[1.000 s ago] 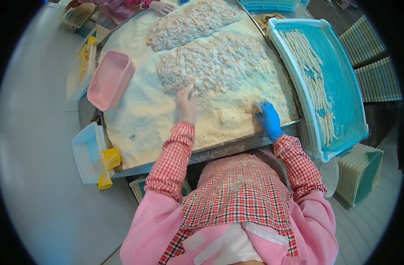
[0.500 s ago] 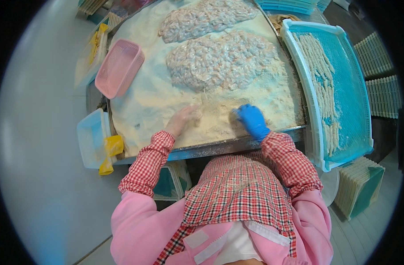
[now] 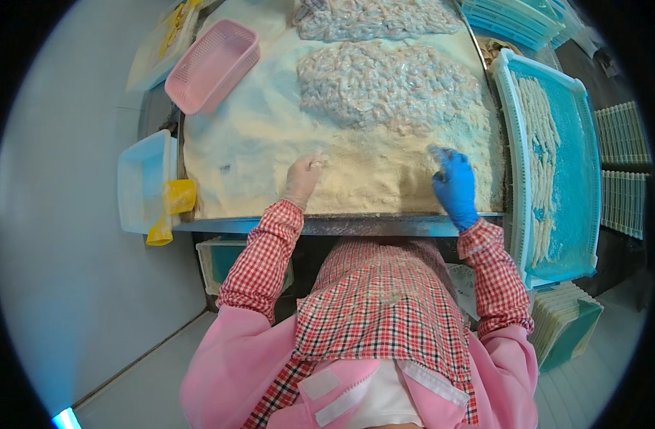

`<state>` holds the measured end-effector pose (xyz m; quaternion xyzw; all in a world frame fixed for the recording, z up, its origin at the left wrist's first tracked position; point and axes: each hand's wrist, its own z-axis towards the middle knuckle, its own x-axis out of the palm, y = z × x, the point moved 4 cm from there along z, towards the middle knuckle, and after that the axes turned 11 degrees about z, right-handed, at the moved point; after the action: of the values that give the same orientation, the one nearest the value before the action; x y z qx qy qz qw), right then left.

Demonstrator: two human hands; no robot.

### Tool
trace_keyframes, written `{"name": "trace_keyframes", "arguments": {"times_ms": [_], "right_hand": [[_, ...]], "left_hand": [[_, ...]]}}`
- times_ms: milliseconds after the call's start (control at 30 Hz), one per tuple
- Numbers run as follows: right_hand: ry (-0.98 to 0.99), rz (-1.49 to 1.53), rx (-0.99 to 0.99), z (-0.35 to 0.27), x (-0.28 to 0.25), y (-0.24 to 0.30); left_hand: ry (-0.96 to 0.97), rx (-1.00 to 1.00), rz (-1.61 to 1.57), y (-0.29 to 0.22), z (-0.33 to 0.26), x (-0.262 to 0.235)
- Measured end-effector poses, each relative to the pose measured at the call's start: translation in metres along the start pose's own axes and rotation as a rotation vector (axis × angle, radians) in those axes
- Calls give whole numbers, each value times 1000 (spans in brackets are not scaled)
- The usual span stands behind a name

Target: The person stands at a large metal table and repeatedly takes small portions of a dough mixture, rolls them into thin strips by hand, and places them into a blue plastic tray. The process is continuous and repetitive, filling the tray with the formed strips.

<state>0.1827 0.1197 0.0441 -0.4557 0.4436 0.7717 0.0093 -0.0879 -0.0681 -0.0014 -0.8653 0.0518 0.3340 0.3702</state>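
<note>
Your hands have drawn back to the bench's (image 3: 341, 226) near edge: left hand (image 3: 303, 180) loosely curled, gloved right hand (image 3: 454, 184) flat, both pressing breadcrumbs (image 3: 270, 143), grasping nothing; battered strips (image 3: 384, 86) lie beyond.

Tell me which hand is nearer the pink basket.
Left. The left hand lies on the breading below and right of the pink basket; the blue-gloved right hand is farther off, toward the turquoise tray.
</note>
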Motion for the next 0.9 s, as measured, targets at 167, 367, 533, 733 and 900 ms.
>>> {"name": "trace_keyframes", "arguments": {"times_ms": [167,367,533,733,900], "right_hand": [[488,175,-36,-35,112,39],[197,364,128,-31,157,22],[255,1675,1126,-22,175,16],[128,1897,999,-21,184,53],[-565,2427,452,-27,198,44]], "left_hand": [[-149,503,472,-2,-24,19],[-147,27,724,-24,-20,11],[-377,300,504,-36,-41,81],[-672,435,198,-48,-43,63],[-499,683,161,-82,-40,93]]}}
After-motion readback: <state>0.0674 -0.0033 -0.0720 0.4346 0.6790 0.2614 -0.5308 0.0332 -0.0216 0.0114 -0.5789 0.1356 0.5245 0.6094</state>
